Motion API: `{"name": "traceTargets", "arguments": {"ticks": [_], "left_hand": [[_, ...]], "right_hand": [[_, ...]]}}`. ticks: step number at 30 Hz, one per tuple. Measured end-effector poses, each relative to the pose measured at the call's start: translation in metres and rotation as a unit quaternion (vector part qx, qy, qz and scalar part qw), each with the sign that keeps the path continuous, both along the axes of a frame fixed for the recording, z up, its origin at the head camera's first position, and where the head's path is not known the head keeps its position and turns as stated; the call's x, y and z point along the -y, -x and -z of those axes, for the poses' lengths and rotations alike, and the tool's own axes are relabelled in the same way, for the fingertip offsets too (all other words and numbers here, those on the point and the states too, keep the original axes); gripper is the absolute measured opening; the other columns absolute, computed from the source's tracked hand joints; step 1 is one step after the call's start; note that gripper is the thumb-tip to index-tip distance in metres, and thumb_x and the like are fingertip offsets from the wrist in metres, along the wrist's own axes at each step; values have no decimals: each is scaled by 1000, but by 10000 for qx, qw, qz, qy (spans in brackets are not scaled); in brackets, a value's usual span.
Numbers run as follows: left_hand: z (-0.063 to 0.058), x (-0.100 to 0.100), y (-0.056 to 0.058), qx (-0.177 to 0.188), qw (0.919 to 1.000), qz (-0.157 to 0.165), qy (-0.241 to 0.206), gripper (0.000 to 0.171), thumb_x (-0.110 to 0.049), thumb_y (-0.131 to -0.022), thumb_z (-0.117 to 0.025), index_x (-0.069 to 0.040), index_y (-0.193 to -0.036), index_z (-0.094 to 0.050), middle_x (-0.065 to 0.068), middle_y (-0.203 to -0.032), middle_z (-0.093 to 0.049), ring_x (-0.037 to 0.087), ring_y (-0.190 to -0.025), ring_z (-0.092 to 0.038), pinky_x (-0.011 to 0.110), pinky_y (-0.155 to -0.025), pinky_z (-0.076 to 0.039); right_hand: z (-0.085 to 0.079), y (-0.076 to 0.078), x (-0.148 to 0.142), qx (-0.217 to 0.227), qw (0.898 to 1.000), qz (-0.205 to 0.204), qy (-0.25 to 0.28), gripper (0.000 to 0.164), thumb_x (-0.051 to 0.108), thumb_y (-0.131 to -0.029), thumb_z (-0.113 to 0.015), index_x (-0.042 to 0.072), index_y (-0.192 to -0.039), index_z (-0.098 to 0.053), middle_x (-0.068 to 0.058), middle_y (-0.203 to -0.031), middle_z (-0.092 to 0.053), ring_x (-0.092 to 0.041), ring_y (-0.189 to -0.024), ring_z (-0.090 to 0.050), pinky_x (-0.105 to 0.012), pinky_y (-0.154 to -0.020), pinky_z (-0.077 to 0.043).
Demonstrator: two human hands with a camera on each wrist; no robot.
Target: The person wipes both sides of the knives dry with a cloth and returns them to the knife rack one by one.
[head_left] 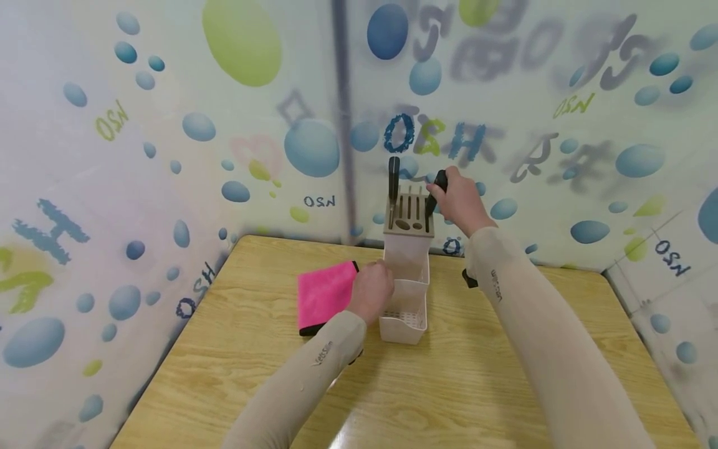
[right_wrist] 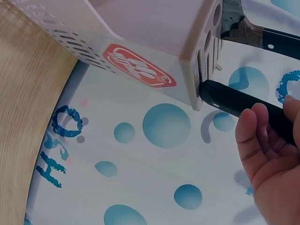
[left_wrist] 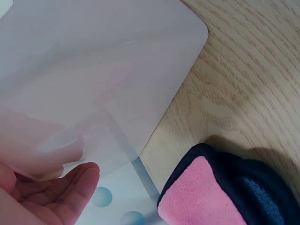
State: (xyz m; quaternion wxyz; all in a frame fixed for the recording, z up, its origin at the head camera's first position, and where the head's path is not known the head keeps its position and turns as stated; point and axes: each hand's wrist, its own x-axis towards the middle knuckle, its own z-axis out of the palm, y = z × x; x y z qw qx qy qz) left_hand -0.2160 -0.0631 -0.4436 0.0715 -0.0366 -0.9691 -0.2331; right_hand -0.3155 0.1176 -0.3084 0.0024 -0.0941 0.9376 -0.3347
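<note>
A pale knife rack with a brown slotted top stands upright on the table. My right hand grips the black handle of a knife, whose blade sits down in a slot at the rack's right side. In the right wrist view the knife's handle meets the slotted top, with the blade hidden inside. My left hand holds the rack's left side, fingers bent at its wall; their exact grip is partly hidden. A second black-handled knife stands in a left slot.
A folded pink cloth with black edging lies left of the rack, close to my left hand. The wooden table meets bubble-patterned walls at the back and left. Lower open compartments face the front of the rack.
</note>
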Motion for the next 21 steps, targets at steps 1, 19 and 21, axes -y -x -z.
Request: {"name": "traceTargets", "arguments": {"ticks": [1, 19, 21], "left_hand": [[0, 0, 0, 11, 10000, 7, 0, 26, -11, -106, -52, 3, -90, -67, 12, -73, -62, 26, -69, -69, 35, -58, -61], [-3, 5, 5, 238, 9996, 34, 156, 28, -14, -106, -52, 0, -86, -66, 10, -74, -61, 25, -70, -67, 36, -60, -60], [-5, 6, 5, 312, 9995, 67, 90, 29, -15, -106, -52, -2, -85, -66, 9, -74, -61, 23, -70, -65, 35, -61, -60]], "right_hand": [[1, 0, -1, -6, 10000, -20, -5, 42, 37, -110, -46, 0, -130, -41, -20, -90, -60, -28, -70, -63, -39, -61, -51], [24, -12, -40, -282, 9964, -568, -560, 40, 33, -112, -41, -1, -110, -62, -16, -90, -59, -28, -72, -49, -41, -69, -42], [27, -15, -48, -285, 9960, -609, -585, 41, 33, -112, -41, -1, -108, -64, -15, -88, -60, -27, -70, -48, -41, -69, -41]]}}
